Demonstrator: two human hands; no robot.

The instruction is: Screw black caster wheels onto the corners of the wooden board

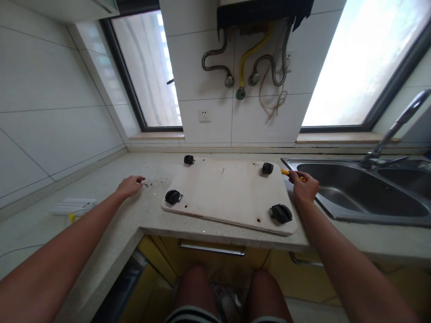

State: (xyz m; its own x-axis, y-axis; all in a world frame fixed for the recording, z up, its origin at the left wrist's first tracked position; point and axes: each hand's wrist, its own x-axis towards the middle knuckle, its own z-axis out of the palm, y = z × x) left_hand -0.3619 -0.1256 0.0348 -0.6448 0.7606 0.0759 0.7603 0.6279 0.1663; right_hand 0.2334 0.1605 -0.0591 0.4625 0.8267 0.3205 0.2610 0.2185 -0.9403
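A white wooden board (222, 188) lies flat on the counter, with a black caster (281, 213) at its near right corner and others at the remaining corners. Beyond the board's right edge, my right hand (305, 186) is closed around a yellow screwdriver (285, 172); its shaft does not show clearly. My left hand (130, 185) rests over the counter left of the board, its fingers curled together. Small dark bits (148, 184), too small to name, lie by those fingertips. Whether the left fingers pinch anything is hidden.
The stone counter (151, 215) turns a corner at the left, where a white power strip (74, 206) lies with a cable. A steel sink (343, 186) with a faucet (373, 157) is at the right. Below the front edge are yellow drawers with a metal handle (212, 249).
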